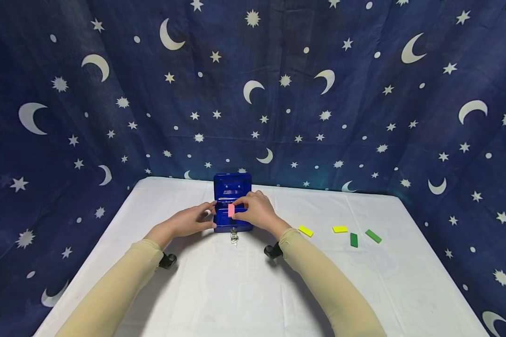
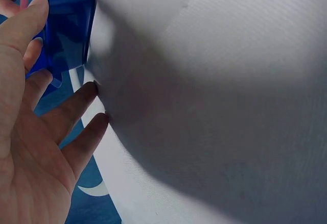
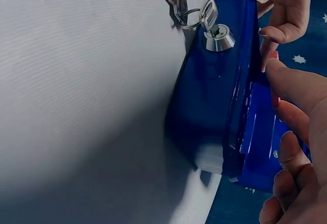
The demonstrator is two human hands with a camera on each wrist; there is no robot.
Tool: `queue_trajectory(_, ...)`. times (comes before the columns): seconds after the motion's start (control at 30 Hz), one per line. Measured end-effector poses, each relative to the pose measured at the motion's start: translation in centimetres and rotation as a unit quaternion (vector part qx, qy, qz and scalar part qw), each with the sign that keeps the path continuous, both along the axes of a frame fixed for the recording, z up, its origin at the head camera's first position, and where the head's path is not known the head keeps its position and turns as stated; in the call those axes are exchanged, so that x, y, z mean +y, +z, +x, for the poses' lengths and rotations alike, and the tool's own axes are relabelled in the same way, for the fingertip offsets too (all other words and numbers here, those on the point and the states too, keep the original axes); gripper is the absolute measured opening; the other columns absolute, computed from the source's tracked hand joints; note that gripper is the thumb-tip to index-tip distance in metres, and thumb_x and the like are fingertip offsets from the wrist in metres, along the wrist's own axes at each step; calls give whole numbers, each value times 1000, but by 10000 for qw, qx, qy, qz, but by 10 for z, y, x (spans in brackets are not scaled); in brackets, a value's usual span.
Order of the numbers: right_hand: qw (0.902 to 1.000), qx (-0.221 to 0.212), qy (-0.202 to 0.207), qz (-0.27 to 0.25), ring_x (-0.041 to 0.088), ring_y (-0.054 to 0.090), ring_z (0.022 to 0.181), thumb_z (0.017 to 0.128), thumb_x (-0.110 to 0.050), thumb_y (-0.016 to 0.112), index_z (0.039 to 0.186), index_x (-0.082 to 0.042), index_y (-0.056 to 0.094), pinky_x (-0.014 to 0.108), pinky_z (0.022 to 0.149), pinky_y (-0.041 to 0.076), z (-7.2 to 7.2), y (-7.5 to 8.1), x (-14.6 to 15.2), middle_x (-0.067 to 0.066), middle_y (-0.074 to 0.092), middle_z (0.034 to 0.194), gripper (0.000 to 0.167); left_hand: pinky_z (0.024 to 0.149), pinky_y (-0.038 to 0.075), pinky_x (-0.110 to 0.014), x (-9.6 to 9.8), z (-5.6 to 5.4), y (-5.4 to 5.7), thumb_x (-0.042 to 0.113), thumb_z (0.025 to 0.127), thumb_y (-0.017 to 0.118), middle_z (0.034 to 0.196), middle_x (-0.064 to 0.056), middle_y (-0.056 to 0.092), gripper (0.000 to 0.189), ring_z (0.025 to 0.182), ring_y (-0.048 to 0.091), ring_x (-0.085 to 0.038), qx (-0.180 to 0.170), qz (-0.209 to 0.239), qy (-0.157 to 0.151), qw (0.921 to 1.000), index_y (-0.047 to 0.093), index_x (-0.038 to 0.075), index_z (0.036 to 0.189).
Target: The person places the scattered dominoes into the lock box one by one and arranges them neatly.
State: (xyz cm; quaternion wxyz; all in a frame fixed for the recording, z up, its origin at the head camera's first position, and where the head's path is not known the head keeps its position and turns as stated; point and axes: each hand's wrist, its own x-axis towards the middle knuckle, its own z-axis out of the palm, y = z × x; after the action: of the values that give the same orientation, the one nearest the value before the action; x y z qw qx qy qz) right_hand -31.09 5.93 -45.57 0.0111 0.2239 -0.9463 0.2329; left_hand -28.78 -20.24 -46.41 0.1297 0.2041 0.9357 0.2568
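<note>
A blue metal cash box (image 1: 245, 228) stands near the back of the table with its lid (image 1: 227, 180) raised. My right hand (image 1: 260, 211) pinches a small pink rectangular block (image 1: 231, 210) between thumb and fingers, over the box's opening. On the box's left side, my left hand (image 1: 187, 222) touches the edge with thumb and fingertips, its fingers spread in the left wrist view. One key (image 3: 210, 16) sits in the round lock (image 3: 219, 39) on the front wall, and a second key (image 3: 177, 3) hangs from the same ring.
Right of the box on the white cloth (image 1: 236, 290) lie two yellow blocks (image 1: 339, 229) and two green blocks (image 1: 373, 236). A dark blue curtain (image 1: 278, 117) with moons and stars rises behind the table and along both sides.
</note>
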Motion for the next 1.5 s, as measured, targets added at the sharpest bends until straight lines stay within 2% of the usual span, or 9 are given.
queue_trajectory(0.13,9993,30,5,359,17,47,90,84,-52,80,120,-29,75,36,82,38,-5,-1,-6,-3,65,99,44,108,41,-57,0,-1,0,46,97,66,164,-3,32,36,137,49,-36,52,-14,-43,10000,52,22,121)
queue_trajectory(0.27,9982,-14,10,602,17,51,103,84,-54,79,121,-29,75,40,92,39,-8,-2,-12,-5,69,115,45,108,41,-56,1,-2,-1,46,97,67,164,-2,32,36,137,50,-35,106,-9,-97,9999,52,22,120)
queue_trajectory(0.43,9963,-1,81,859,18,52,106,83,-53,80,120,-29,76,40,94,40,-9,-4,-21,-4,69,123,44,108,42,-56,2,0,0,44,98,67,164,-2,32,34,136,50,-35,102,16,-154,9998,52,22,119)
queue_trajectory(0.6,9936,57,199,1114,17,52,101,84,-51,80,118,-29,77,40,94,40,-8,-5,-32,-6,71,120,41,107,42,-56,3,2,2,45,97,67,164,-2,33,35,136,51,-35,117,33,-139,9998,52,22,119)
queue_trajectory(0.83,9924,-116,210,1211,17,52,102,84,-52,80,116,-28,78,40,94,39,-7,-12,-44,-12,74,111,40,109,40,-58,1,3,1,47,97,67,164,-3,32,35,137,49,-36,3,101,-95,9999,52,23,119)
queue_trajectory(1.23,9928,-82,296,1161,19,54,102,86,-49,79,118,-26,77,41,94,39,-7,-16,-52,-10,75,111,40,110,38,-59,0,4,0,48,97,66,164,-2,31,37,138,48,-36,-30,176,-53,9998,52,23,121)
queue_trajectory(1.5,9933,-99,249,1128,21,56,108,86,-48,79,117,-25,77,46,102,38,-7,-16,-53,-8,74,116,39,109,39,-59,0,4,1,46,98,66,165,-1,31,37,138,48,-36,1,156,-69,9999,53,23,124)
